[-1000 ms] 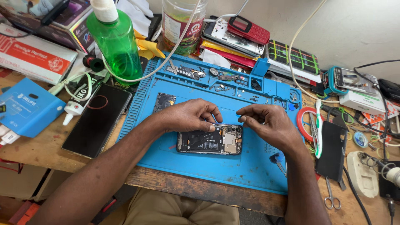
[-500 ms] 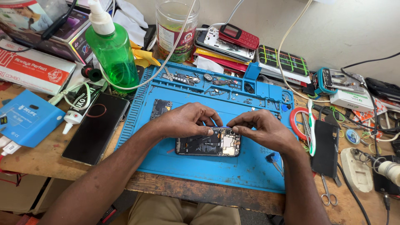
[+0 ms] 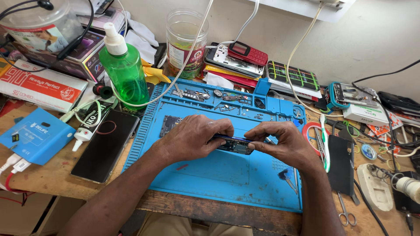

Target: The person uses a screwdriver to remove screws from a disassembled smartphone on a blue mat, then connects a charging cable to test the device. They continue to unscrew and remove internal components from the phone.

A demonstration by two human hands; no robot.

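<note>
Opened smartphone [image 3: 234, 144] lying long axis left-right on blue repair mat [image 3: 218, 179], apparently tilted on edge; left hand [image 3: 192, 137] and right hand [image 3: 284, 142] pinching opposite ends, fingers closed.

Seen from above, a left hand [image 3: 192, 137] and a right hand [image 3: 284, 142] pinch the two ends of an opened phone [image 3: 234, 144], tilted up on its edge over a blue repair mat [image 3: 218, 175]. A black phone screen [image 3: 106, 144] lies left of the mat, near a green spray bottle [image 3: 124, 72]. Scissors [image 3: 345, 209] rest at the right.
</note>
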